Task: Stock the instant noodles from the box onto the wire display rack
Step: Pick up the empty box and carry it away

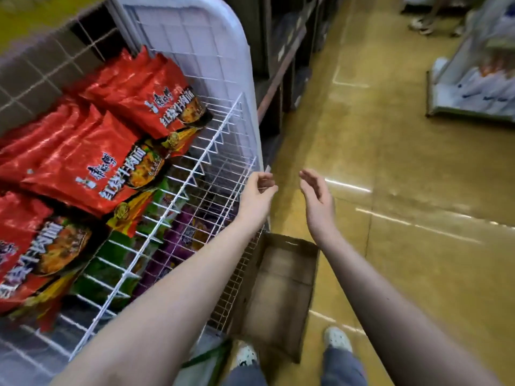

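Note:
A white wire display rack (220, 151) fills the left side. Red instant noodle packs (83, 151) lie on its upper shelf, with green and purple packs (178, 235) on the shelf below. A brown cardboard box (278, 296) stands on the floor by the rack's right end; its inside looks bare. My left hand (257, 195) hovers at the rack's right corner, fingers loosely curled, holding nothing. My right hand (317, 199) is beside it over the floor, fingers relaxed, holding nothing.
The yellow shop floor (404, 168) stretches to the right. Dark shelving (281, 65) runs behind the rack. Another display stand (473, 87) sits at the far right, with a person's feet near the top edge. My own feet stand on either side of the box.

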`<action>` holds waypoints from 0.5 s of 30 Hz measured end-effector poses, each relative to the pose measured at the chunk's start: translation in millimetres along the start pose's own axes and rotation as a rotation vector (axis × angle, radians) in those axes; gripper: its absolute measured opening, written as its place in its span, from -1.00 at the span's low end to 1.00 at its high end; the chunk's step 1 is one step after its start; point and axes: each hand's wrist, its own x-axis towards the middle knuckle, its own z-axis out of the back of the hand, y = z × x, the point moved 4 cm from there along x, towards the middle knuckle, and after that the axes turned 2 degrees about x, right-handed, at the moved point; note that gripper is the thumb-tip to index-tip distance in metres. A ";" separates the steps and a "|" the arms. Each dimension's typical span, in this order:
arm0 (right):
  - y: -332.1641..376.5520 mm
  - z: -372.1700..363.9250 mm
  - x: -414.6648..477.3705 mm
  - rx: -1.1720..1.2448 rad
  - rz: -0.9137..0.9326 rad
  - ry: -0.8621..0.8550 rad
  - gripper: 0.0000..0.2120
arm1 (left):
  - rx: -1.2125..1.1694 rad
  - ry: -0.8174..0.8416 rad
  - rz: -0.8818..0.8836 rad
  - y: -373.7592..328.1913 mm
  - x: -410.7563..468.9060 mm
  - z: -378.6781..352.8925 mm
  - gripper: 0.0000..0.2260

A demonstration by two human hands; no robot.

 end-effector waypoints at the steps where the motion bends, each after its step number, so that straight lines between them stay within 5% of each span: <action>1: -8.3 0.5 -7.1 -0.002 -0.012 -0.033 -0.72 | 0.007 0.023 0.002 10.1 1.2 -1.7 -0.82; 15: -199.2 68.0 -84.9 -0.208 -0.452 -0.249 -0.70 | 0.466 0.197 0.339 224.9 -23.5 -19.5 -0.73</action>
